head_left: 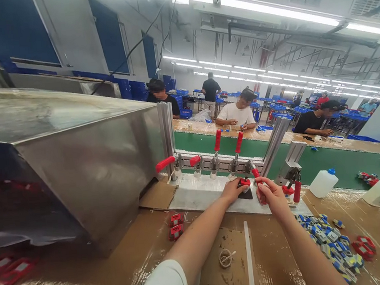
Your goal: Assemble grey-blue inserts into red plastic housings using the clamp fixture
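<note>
Brown worktop (269, 251); red clamp handle (255, 172) inside curled right fingers (269, 189).

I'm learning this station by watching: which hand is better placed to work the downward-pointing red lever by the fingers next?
Probably the right hand: its fingers are closed around the red lever. The left hand is at the small red part beside it.

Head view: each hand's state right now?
Left hand: at a small red part; grip cannot be told.
Right hand: closed on a red clamp handle.
</note>
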Available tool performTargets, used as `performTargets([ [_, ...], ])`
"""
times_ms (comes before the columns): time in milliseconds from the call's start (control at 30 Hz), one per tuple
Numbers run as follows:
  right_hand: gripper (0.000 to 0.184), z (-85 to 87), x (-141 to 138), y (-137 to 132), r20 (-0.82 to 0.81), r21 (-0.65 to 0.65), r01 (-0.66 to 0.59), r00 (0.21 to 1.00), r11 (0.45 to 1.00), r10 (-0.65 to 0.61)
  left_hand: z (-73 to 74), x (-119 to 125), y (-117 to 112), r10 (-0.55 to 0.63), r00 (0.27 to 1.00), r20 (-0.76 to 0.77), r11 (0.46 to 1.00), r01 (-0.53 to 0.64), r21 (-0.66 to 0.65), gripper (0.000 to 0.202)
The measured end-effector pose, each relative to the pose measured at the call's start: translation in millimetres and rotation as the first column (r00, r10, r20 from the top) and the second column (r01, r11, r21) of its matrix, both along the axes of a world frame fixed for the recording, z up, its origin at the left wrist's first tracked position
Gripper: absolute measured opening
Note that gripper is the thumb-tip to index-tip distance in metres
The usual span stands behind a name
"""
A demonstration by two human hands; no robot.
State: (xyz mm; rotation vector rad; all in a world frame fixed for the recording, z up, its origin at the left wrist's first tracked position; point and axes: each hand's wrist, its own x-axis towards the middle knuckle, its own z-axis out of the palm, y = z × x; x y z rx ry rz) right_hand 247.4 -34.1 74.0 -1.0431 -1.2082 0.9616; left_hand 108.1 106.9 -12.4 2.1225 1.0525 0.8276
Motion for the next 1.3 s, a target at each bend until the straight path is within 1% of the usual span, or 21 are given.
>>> performTargets([
  [167,0.036,-29.1,-1.5,3.0,0.128,0.056,-0.016,0.992,0.998,0.009,-1.2,2.2,2.0,0.002,1.0,0.025,1.0,-0.002,0.002,0.044],
  [267,0.03,-46.9,-0.6,4.5,0.239,0.112,0.006,0.97,0.994,-0.033,-3.7,3.7,3.9,0.0,0.999,0.052,1.0,0.0,0.001,0.042],
  [367,0.029,-63.4,5.4,9.9,0.392,0.159,0.017,0.917,0.987,-0.079,-5.6,3.9,5.4,0.005,0.997,0.072,1.0,-0.005,-0.003,0.04],
  [433,0.03,-72.2,9.5,18.3,0.489,0.157,-0.007,0.869,0.988,-0.072,-5.6,2.9,6.0,0.001,0.997,0.077,1.0,-0.001,-0.004,0.039],
  [533,0.031,-78.4,9.7,33.0,0.591,0.17,-0.06,0.805,0.984,-0.053,-3.2,0.6,5.8,-0.015,0.998,0.066,1.0,0.015,-0.008,0.035],
  [633,0.032,-71.4,8.8,37.9,0.686,0.18,-0.111,0.726,0.977,-0.045,1.7,-0.1,2.0,-0.029,0.999,0.039,0.999,0.03,-0.016,0.036],
  [700,0.031,-59.1,16.7,30.1,0.747,0.179,-0.135,0.663,0.975,-0.045,6.3,-1.3,-4.3,-0.039,0.999,0.013,0.999,0.04,-0.018,0.041],
  [733,0.03,-51.3,24.8,22.3,0.759,0.2,-0.12,0.647,0.972,-0.076,9.3,-3.7,-8.7,-0.046,0.999,-0.007,0.999,0.046,-0.017,0.044],
  [800,0.029,-34.9,48.4,-0.6,0.717,0.315,0.01,0.652,0.949,-0.244,17.5,-16.0,-19.5,-0.057,0.997,-0.06,0.998,0.056,-0.011,0.046],
  [833,0.029,-27.7,62.6,-14.7,0.655,0.394,0.13,0.654,0.91,-0.377,23.4,-27.3,-25.7,-0.061,0.994,-0.091,0.998,0.061,-0.006,0.046],
  [867,0.031,-22.0,77.0,-29.5,0.582,0.458,0.263,0.634,0.849,-0.51,30.8,-42.4,-32.1,-0.066,0.991,-0.119,0.998,0.066,-0.001,0.045],
  [900,0.032,-18.3,90.3,-43.9,0.533,0.483,0.372,0.594,0.793,-0.603,39.8,-61.3,-38.9,-0.076,0.986,-0.151,0.997,0.077,0.003,0.042],
  [933,0.034,-16.9,101.2,-57.1,0.51,0.49,0.44,0.555,0.752,-0.657,50.5,-83.4,-46.1,-0.092,0.977,-0.19,0.995,0.095,0.007,0.039],
  [967,0.034,-18.1,108.4,-68.4,0.532,0.468,0.459,0.536,0.755,-0.656,62.2,-107.6,-53.7,-0.108,0.967,-0.232,0.994,0.113,0.008,0.033],
  [1000,0.035,-21.5,110.7,-77.4,0.553,0.444,0.471,0.525,0.762,-0.647,74.0,-132.9,-61.8,-0.128,0.946,-0.299,0.991,0.137,0.009,0.026],
  [1033,0.035,-26.7,107.5,-84.5,0.593,0.4,0.447,0.539,0.8,-0.598,84.7,-157.7,-70.5,-0.118,0.923,-0.365,0.991,0.131,0.01,0.021],
  [1100,0.04,-40.0,84.4,-94.0,0.688,0.295,0.292,0.596,0.91,-0.414,97.5,-201.1,-90.1,-0.006,0.888,-0.46,1.0,0.019,0.023,0.016],
  [1133,0.044,-46.9,66.0,-97.0,0.735,0.234,0.184,0.61,0.955,-0.297,97.5,-217.7,-100.8,0.056,0.859,-0.509,0.998,-0.049,0.027,0.016],
  [1200,0.048,-59.1,23.1,-99.9,0.816,0.107,-0.022,0.573,0.994,-0.075,84.3,-238.3,-123.0,0.16,0.789,-0.593,0.985,-0.167,0.044,0.021],
  [1233,0.048,-64.0,2.0,-99.8,0.849,0.042,-0.095,0.528,0.995,0.014,72.6,-242.5,-133.7,0.209,0.754,-0.623,0.974,-0.219,0.062,0.024],
  [1300,0.045,-71.2,-32.9,-96.6,0.888,-0.067,-0.18,0.438,0.981,0.141,46.7,-241.8,-153.0,0.302,0.704,-0.643,0.946,-0.304,0.112,0.025],
])
